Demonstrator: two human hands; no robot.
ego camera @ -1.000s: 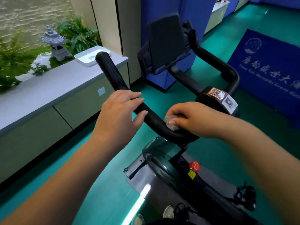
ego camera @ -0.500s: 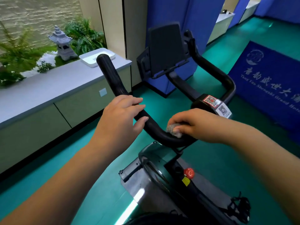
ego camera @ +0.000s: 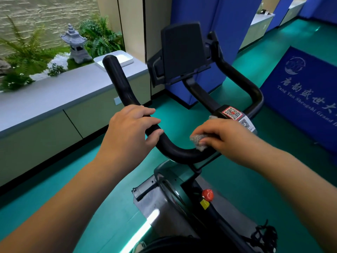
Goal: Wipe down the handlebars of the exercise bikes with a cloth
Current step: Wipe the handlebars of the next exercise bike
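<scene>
Grey cloth [ego camera: 197, 141] under R hand [ego camera: 220, 136], on black handlebar [ego camera: 175, 151] bend.
R fingers pressed together on cloth, now nearer QR sticker [ego camera: 232, 112] than 0.5 s ago; L hand [ego camera: 131, 130] still wraps bar, fingers curled.

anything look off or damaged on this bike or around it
Nothing stands out. The handlebar looks intact, the QR stickers lie flat on the centre clamp, and the tablet holder sits upright. The left hand grips the bar while the right hand presses the cloth against it.
</scene>
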